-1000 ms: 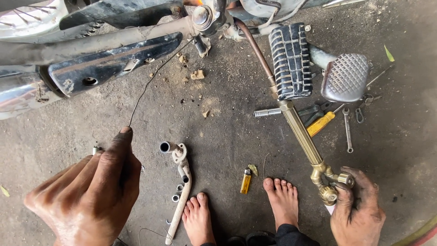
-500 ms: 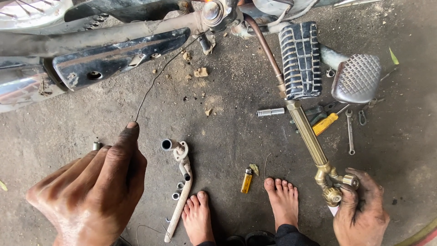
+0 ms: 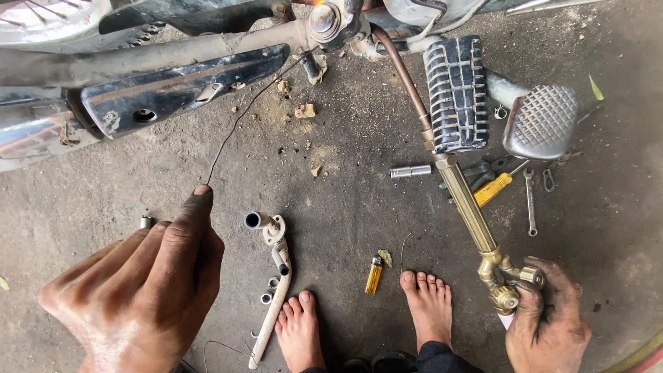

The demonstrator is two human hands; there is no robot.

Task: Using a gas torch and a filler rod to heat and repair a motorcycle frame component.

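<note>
My left hand [image 3: 141, 287], dirty with grease, pinches the near end of a thin wire [image 3: 242, 114] that runs up to the underside of a motorcycle [image 3: 173, 59]. My right hand [image 3: 549, 321] grips the valve end of a brass torch [image 3: 469, 207]. The torch's copper tube [image 3: 404, 72] curves up to the motorcycle's axle area [image 3: 324, 21], beside a ribbed black footrest [image 3: 456, 93]. A grey metal pedal lever [image 3: 276, 276] lies on the concrete between my hands, by my bare feet [image 3: 366, 324].
A yellow lighter [image 3: 373, 275] lies near my right foot. A metal socket [image 3: 410, 171], a yellow-handled tool [image 3: 493, 188], a spanner [image 3: 530, 202] and a textured brake pedal [image 3: 542, 121] sit at the right. A small socket [image 3: 146, 222] and small sleeves [image 3: 269, 290] lie on the concrete.
The view has shifted slightly, so the motorcycle sits a little higher in frame. My left hand keeps its pinch on the wire and my right hand stays on the torch valve.
</note>
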